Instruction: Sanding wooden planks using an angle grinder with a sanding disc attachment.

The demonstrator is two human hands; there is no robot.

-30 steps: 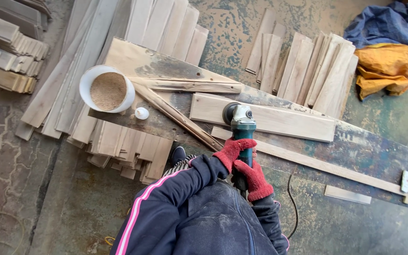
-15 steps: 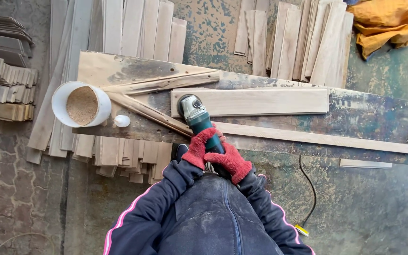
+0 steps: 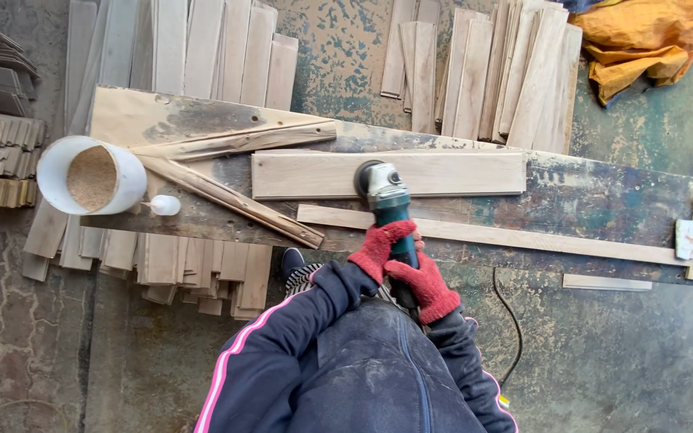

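Note:
Both my hands wear red gloves and grip a green angle grinder. My left hand wraps the grinder's body further forward. My right hand holds its rear handle, close to my dark jacket. The grinder's disc end rests on a pale wooden board that lies flat along a worn, dusty workbench. A thin wooden strip runs along the bench just in front of the board.
A white bucket of sawdust and a small white bottle stand at the bench's left end beside two rough slats. Stacks of boards lie on the floor behind and under the bench. An orange cloth lies far right; a black cord trails down.
The grinder has moved to the right along the board, from its left end toward its middle. Both hands kept their grip on it. The camera view shifted slightly.

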